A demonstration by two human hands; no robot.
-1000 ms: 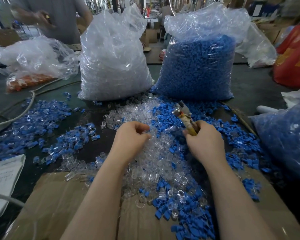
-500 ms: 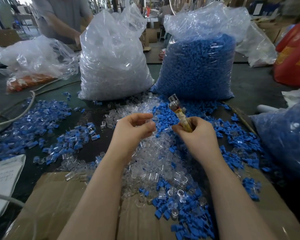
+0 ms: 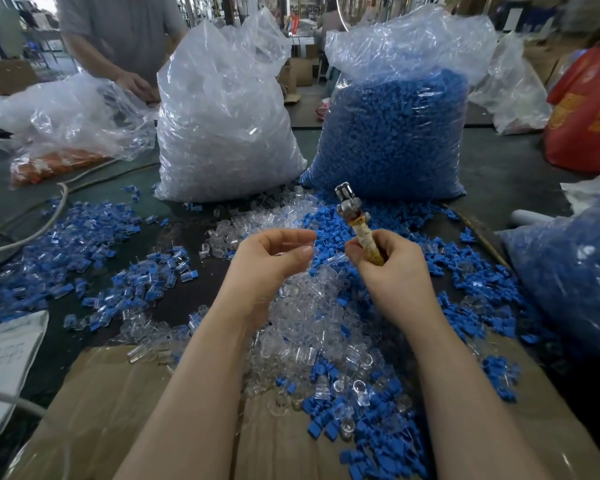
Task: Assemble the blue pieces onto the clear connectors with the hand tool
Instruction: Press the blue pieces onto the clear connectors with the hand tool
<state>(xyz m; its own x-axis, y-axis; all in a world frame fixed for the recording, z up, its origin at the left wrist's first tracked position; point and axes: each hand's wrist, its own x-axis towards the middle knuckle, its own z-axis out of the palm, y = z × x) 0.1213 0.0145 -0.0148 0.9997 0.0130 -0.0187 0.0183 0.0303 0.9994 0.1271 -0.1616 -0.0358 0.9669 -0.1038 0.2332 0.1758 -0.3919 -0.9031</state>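
My right hand (image 3: 392,268) grips the hand tool (image 3: 355,220) by its yellowish wrapped handle, metal head pointing up and away. My left hand (image 3: 271,261) is raised just left of it, palm turned up, fingers and thumb curled round a small clear connector (image 3: 280,253) that barely shows. The two hands are a short gap apart. Below them lies a heap of loose clear connectors (image 3: 302,327) mixed with loose blue pieces (image 3: 378,441). Assembled blue-and-clear parts (image 3: 84,244) are spread on the left.
A bag of clear connectors (image 3: 222,133) and a bag of blue pieces (image 3: 392,133) stand behind the heap. Another blue-filled bag (image 3: 575,271) sits at the right, a flattened cardboard sheet (image 3: 118,410) in front. A person (image 3: 118,36) works at the far left behind a crumpled bag (image 3: 70,116).
My left hand lifted out of the clear heap and turned palm up. My right hand raised the tool and tilted it more upright, closer to the left hand.
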